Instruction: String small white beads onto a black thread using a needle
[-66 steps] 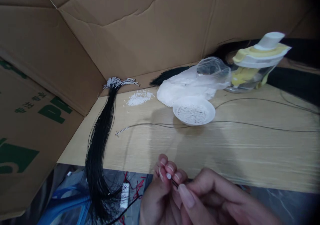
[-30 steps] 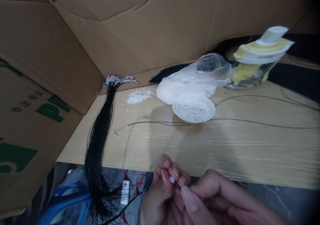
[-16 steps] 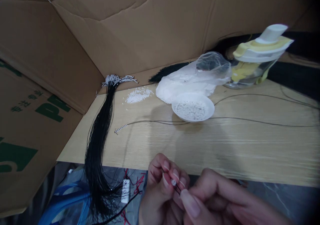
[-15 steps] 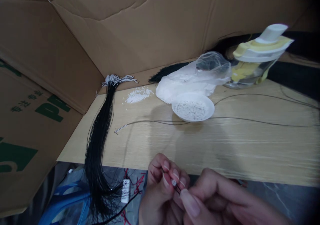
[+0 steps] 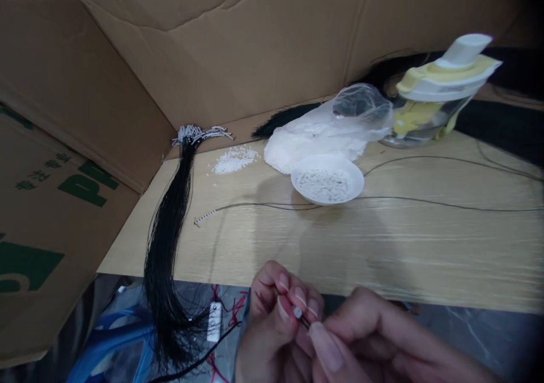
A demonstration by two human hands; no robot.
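Note:
My left hand (image 5: 272,326) and my right hand (image 5: 374,343) meet at the bottom of the view, just below the wooden table's (image 5: 382,247) front edge. The left fingertips pinch a small white bead (image 5: 297,313). The right thumb and forefinger pinch a thin black cord end (image 5: 305,320) that touches the bead. Farther back stands a white dish of beads (image 5: 327,179). A single black cord (image 5: 425,203) with several beads at its left tip lies across the table.
A bundle of black cords with beaded ends (image 5: 170,224) hangs over the table's left edge. Loose beads (image 5: 236,159), a plastic bag of beads (image 5: 327,133) and a yellow-lidded clear container (image 5: 433,94) sit at the back. Cardboard walls (image 5: 212,49) enclose the left and rear.
Both hands have stayed together at the bottom, shifting slightly lower in view. The bead stays at the cord's tip between the fingertips. Nothing on the table has moved.

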